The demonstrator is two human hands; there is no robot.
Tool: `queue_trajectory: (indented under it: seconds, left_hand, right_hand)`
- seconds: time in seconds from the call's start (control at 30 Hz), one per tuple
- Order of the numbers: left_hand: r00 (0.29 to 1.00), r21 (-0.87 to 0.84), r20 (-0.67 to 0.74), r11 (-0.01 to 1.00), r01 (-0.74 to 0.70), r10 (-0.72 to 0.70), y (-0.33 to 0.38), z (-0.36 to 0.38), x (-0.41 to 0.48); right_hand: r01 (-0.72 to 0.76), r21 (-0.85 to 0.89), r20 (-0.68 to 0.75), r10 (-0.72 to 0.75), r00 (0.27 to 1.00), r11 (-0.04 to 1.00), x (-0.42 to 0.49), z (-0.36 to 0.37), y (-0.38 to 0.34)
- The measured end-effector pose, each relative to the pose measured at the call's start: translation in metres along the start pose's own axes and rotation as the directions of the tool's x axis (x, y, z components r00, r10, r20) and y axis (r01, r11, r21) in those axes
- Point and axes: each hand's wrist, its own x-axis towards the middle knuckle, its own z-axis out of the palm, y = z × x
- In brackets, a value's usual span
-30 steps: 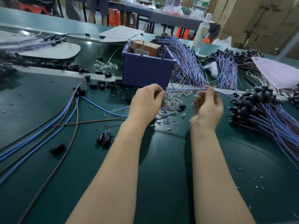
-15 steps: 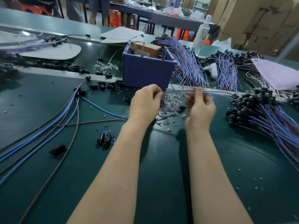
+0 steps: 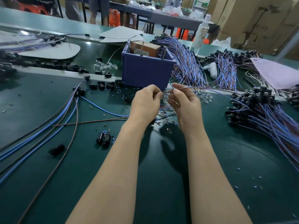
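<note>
Since a second ago the right hand (image 3: 186, 105) has slid leftward along the wire (image 3: 203, 88) and now nearly meets the left hand (image 3: 144, 105). Both sets of fingers pinch this thin brown-and-blue wire just above the counter (image 3: 161, 167); it trails right of the fingers toward the bundle (image 3: 258, 113). It looks slender and springy. A slack pinch could let its end flick free, or its tail could snag the bundle.
</note>
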Motion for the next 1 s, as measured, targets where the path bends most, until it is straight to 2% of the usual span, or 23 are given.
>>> queue_trajectory:
  seconds: [0.07,0.2,0.27,0.37,0.4,0.47,0.53,0.6,0.63,0.7,0.73,0.8,0.9,1.0]
  left_hand:
    - [1.0,-0.003,0.001,1.0,0.014,-0.014,0.0,0.0,-0.001]
    - [0.999,0.001,0.006,0.999,0.034,-0.034,0.002,-0.002,0.0]
    - [0.987,0.028,-0.106,0.992,0.124,-0.121,-0.006,-0.01,0.004]
    - [0.902,-0.019,-0.319,0.954,0.3,-0.29,-0.018,-0.024,0.007]
    - [0.882,-0.017,-0.344,0.942,0.336,-0.321,-0.018,-0.024,0.006]
    - [0.896,0.035,-0.311,0.938,0.344,-0.317,-0.012,-0.019,0.003]
    - [0.947,0.03,-0.233,0.972,0.235,-0.221,-0.005,-0.013,0.003]
    - [0.993,-0.117,-0.059,0.989,0.093,-0.101,0.001,-0.009,0.001]
    - [0.996,-0.212,0.071,0.975,0.072,-0.058,0.006,-0.007,-0.001]
    - [0.957,-0.329,0.291,0.939,0.099,0.001,0.015,0.0,-0.006]
    - [0.945,-0.349,0.328,0.931,0.111,0.011,0.018,0.004,-0.007]
    - [0.961,-0.395,0.272,0.906,0.149,-0.039,0.021,0.01,-0.007]
    - [0.978,-0.555,0.104,0.806,0.207,-0.179,0.021,0.011,-0.003]
    - [0.946,-0.741,-0.001,0.636,0.217,-0.325,0.018,0.005,0.0]
  right_hand:
    - [0.039,-0.038,-0.021,-0.04,0.999,0.999,0.0,-0.001,0.001]
    - [0.136,-0.198,-0.199,-0.175,0.964,0.971,0.002,-0.001,0.004]
    - [0.134,-0.093,-0.325,-0.157,0.933,0.987,0.004,-0.011,0.0]
    - [0.106,0.165,-0.415,-0.028,0.909,0.981,0.007,-0.022,-0.007]
    - [0.082,0.21,-0.405,0.01,0.914,0.974,0.006,-0.02,-0.006]
    - [0.036,0.256,-0.363,0.062,0.93,0.966,0.005,-0.009,-0.002]
    - [0.003,0.294,-0.322,0.096,0.942,0.956,0.003,0.001,-0.002]
    - [-0.017,0.349,-0.293,0.127,0.948,0.937,0.002,0.007,-0.003]
    - [-0.026,0.383,-0.278,0.142,0.95,0.923,0.002,0.009,-0.003]
    - [-0.062,0.425,-0.227,0.172,0.959,0.903,-0.002,0.016,-0.002]
    - [-0.094,0.419,-0.196,0.191,0.962,0.903,-0.005,0.021,0.0]
    - [-0.147,0.389,-0.155,0.222,0.963,0.91,-0.01,0.03,0.001]
    - [-0.158,0.346,-0.096,0.202,0.975,0.925,-0.014,0.039,0.0]
    - [-0.163,0.123,-0.034,0.169,0.985,0.979,-0.019,0.047,-0.002]
